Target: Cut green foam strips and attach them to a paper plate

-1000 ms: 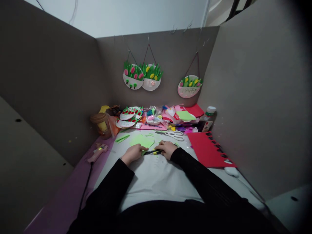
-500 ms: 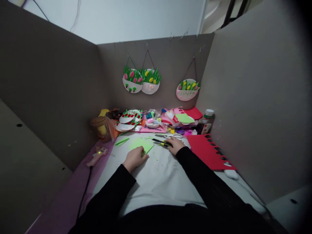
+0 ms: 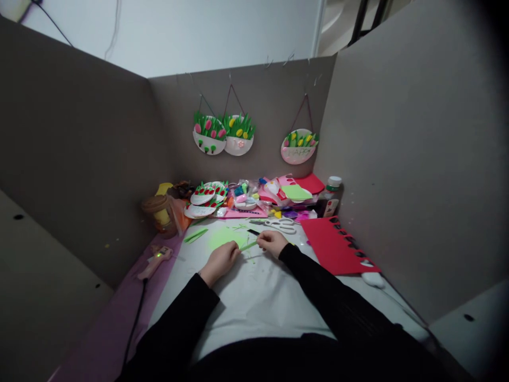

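A narrow light green paper strip [image 3: 248, 246] stretches between my two hands above the white cover. My left hand [image 3: 221, 260] is closed, pinching the strip's left end. Its right end is in the closed fingers of my right hand [image 3: 272, 243]. Just beyond the right hand lies a utility knife [image 3: 253, 232], most of its body hidden by that hand. Flat on the table behind the strip is a light green paper sheet [image 3: 222, 237] with thin offcuts around it. Folded green paper pieces [image 3: 196, 235] rest to the left.
White-handled scissors [image 3: 283, 226] lie behind my right hand. Red paper [image 3: 336, 249] with a cut-out edge is at right. Decorated paper plates [image 3: 202, 196] and craft supplies line the back. A pink hot glue gun [image 3: 157, 262] and a brown cup [image 3: 159, 215] stand left; a bottle [image 3: 331, 196] is back right.
My right hand has let go of the utility knife and taken the right end of the green strip. The strip has been lifted from the table. The view has shifted slightly.
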Demonstrator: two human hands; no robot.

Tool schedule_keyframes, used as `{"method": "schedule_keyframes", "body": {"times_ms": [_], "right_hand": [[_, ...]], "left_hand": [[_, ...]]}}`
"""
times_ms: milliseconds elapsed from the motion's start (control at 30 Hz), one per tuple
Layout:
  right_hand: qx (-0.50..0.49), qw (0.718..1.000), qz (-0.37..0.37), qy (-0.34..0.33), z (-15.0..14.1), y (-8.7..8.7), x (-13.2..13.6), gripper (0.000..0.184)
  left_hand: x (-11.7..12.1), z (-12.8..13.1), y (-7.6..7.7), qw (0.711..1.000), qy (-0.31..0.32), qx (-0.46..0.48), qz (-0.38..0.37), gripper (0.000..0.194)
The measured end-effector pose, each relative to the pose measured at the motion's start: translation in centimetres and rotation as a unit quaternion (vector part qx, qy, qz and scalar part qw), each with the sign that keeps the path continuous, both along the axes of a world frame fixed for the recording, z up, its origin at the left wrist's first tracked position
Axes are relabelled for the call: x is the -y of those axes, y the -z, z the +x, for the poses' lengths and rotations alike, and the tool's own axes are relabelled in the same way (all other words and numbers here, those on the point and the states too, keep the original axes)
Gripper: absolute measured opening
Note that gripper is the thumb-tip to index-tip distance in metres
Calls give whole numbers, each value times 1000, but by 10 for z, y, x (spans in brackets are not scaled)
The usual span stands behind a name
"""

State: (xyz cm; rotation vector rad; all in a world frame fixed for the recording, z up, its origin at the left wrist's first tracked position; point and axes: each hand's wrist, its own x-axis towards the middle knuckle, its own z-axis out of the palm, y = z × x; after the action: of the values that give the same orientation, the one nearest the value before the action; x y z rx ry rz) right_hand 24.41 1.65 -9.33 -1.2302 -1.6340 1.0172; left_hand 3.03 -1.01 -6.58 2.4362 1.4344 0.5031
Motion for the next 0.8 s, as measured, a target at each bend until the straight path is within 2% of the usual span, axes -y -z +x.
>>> {"method": "schedule_keyframes", "body": {"times_ms": [100,233,300,367,433,533,600,667,733,800], "right_hand": [[-43,999,16,19,3,-9,2,18],[-182,980,10,85,10,-22,1,26],[-228,969,-3,97,11,-25,1,30],[-229,970,-7,78,8,-25,3,32],[-189,981,4,48,2,-21,6,31],[-111,993,31,19,-6,-15,11,27],[-51,998,40,6,-6,-14,10,24],[38,997,66,26,3,-17,6,23],[159,974,124,106,19,-20,-3,22],[296,931,138,165,39,-20,-13,23]], "left_hand": [[-4,-6,0,998,-36,41,9,21],[-7,-6,-6,975,-111,187,37,23],[-6,7,-12,960,-98,264,-7,21],[-5,26,-18,938,-62,329,-87,22],[-4,45,-21,913,-54,374,-157,27],[-8,60,-15,886,-79,429,-159,27],[-12,59,-6,878,-88,446,-149,26],[-18,52,3,872,-103,459,-133,26],[-24,44,10,861,-129,476,-124,28],[-29,39,14,849,-151,490,-127,30]]}}
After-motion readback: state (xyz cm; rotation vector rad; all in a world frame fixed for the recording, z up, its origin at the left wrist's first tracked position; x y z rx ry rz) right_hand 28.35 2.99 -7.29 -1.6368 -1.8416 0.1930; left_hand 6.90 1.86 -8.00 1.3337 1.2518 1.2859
